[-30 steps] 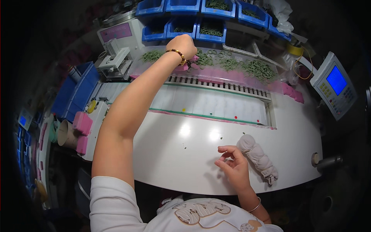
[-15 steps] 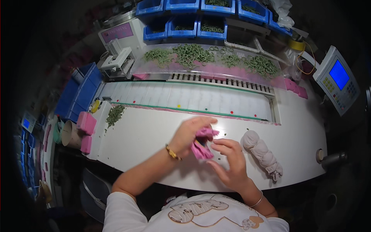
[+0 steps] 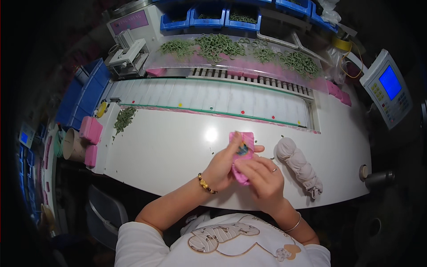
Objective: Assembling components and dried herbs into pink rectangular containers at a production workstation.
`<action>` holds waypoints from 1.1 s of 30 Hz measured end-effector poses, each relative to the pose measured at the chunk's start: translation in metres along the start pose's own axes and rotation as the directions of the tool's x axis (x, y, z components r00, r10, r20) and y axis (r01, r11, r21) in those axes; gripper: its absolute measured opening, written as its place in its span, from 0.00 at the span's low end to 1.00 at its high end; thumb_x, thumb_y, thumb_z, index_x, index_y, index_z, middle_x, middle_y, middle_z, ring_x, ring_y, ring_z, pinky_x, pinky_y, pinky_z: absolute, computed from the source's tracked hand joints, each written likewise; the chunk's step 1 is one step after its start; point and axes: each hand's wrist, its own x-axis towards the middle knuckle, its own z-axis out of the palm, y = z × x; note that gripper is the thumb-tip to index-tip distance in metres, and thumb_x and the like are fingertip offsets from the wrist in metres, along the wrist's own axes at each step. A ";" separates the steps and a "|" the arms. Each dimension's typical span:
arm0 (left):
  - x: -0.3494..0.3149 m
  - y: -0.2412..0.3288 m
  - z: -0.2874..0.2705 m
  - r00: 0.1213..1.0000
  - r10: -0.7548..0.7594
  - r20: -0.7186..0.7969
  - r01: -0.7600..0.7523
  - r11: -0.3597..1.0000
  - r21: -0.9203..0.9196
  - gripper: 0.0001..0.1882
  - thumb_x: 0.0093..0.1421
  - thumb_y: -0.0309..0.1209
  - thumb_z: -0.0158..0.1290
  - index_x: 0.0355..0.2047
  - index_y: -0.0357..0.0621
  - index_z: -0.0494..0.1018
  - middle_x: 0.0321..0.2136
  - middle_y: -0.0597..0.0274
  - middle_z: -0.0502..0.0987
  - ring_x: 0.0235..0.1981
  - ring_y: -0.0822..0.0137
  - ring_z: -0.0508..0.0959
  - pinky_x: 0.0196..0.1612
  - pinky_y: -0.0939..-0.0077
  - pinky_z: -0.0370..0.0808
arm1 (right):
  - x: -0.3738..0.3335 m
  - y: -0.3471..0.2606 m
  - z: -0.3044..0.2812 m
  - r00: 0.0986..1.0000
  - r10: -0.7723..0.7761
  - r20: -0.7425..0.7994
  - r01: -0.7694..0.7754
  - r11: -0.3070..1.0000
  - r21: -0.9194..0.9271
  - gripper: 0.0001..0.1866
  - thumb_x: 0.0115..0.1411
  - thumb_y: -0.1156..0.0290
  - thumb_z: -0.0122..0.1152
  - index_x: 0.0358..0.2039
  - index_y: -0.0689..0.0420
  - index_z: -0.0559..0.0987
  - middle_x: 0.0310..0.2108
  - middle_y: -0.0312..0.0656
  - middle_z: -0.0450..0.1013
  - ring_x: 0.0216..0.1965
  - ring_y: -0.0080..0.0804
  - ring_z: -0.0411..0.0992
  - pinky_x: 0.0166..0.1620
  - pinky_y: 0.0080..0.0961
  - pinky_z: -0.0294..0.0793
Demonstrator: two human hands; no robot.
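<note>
Above the near part of the white table I hold a small, soft pink pouch-like piece (image 3: 248, 136) bearing a teal and yellow patch; its exact kind is unclear. My left hand (image 3: 221, 166) is wrapped round it, the thumb lying along its upper face. The closed fingers of my right hand (image 3: 265, 179) press on its lower end. Past my right hand, a twisted roll of pale cloth (image 3: 297, 163) lies on the white table (image 3: 164, 147).
Beyond the table surface runs a white slatted conveyor (image 3: 202, 98) with coloured dots. A clear tray (image 3: 155, 60) behind it carries heaps of green rings (image 3: 218, 46). Green bits (image 3: 124, 119) lie at left, near pink blocks (image 3: 90, 130). A control panel (image 3: 387, 86) stands at right.
My right hand has closed onto the pink piece, which is turned so its teal and yellow patch shows. The conveyor's dots have shifted left. The whole view has shifted slightly.
</note>
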 end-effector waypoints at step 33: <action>-0.012 -0.013 -0.007 0.969 0.216 -0.116 -0.205 0.974 0.098 0.34 0.70 0.52 0.31 0.49 0.30 0.72 0.33 0.55 0.78 0.28 0.70 0.77 0.34 0.76 0.77 | 0.017 -0.007 -0.067 0.986 0.014 0.166 0.017 0.983 -0.184 0.24 0.45 0.74 0.62 0.46 0.48 0.82 0.55 0.55 0.70 0.37 0.37 0.76 0.38 0.25 0.76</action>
